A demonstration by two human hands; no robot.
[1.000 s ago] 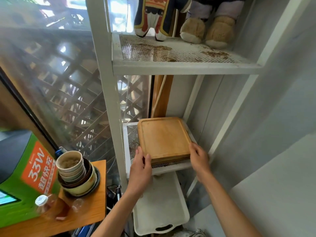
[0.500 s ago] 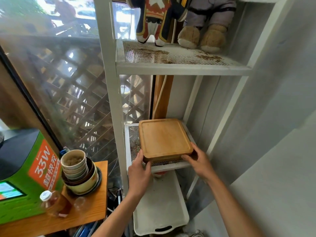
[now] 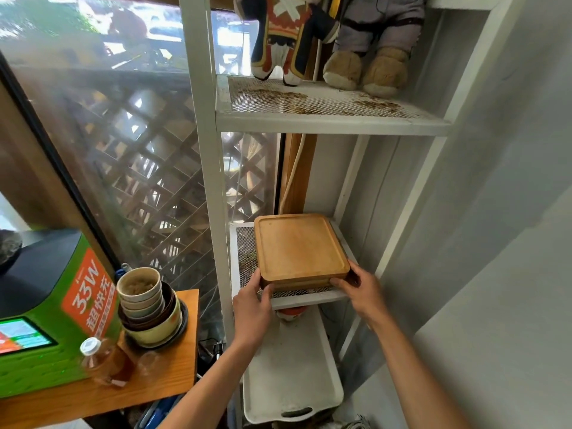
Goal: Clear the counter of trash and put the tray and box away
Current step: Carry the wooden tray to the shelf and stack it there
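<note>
A square wooden box (image 3: 298,250) with a rimmed lid lies on the middle mesh shelf (image 3: 305,300) of a white metal rack. My left hand (image 3: 252,300) grips its near left corner, thumb on the front edge. My right hand (image 3: 360,287) holds the near right corner, fingers curled on the side. A white plastic tray (image 3: 292,379) with a handle slot rests on the level below, under both forearms.
Two plush toys (image 3: 332,41) stand on the rusty upper mesh shelf (image 3: 325,119). To the left, a wooden side table (image 3: 179,379) carries stacked bowls (image 3: 147,305), a tea bottle (image 3: 103,359) and a green machine (image 3: 46,308). A grey wall is close on the right.
Both hands slid from resting at the box's front edge to gripping its near corners. The box sits a little nearer the shelf's front edge. The camera tilted down slightly.
</note>
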